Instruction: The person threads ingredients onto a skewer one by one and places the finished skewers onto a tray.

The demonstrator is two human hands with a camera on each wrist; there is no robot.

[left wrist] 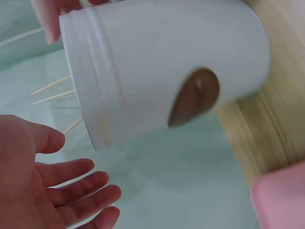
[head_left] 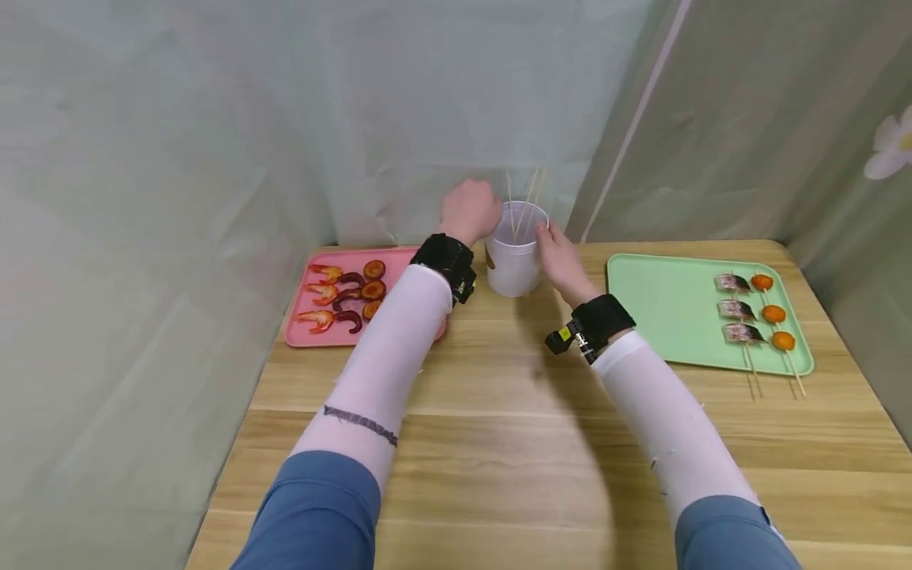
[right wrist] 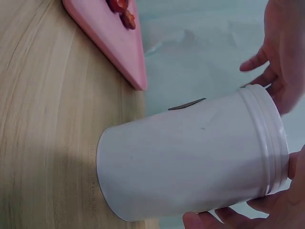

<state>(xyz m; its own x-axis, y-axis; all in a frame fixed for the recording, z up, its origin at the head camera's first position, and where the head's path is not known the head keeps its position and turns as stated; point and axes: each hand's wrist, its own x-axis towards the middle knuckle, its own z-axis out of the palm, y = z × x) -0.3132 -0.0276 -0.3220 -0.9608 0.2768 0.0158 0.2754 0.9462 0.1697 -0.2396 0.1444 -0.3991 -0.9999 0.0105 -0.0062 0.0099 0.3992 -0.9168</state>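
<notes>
A white plastic bucket [head_left: 513, 273] stands upright at the back of the table, with a brown mark [left wrist: 198, 95] on its side. Several thin wooden skewers [left wrist: 53, 97] lean inside and poke out above its rim. My right hand [head_left: 561, 257] grips the bucket by the right of its rim, thumb at the edge and fingers along the outer wall. On the other side, my left hand [head_left: 470, 210] hovers beside the rim. In the left wrist view its fingers [left wrist: 83, 183] are spread and loosely bent, apart from the bucket, holding nothing.
To the left, a pink tray [head_left: 349, 257] bears shrimp [head_left: 324, 294], dark curled tentacles [head_left: 347, 299] and round brown slices [head_left: 374, 290]. A green tray [head_left: 663, 317] on the right carries skewered fish-like pieces [head_left: 737, 309] and orange balls [head_left: 773, 314]. A pale curtain [head_left: 456, 95] hangs behind the table.
</notes>
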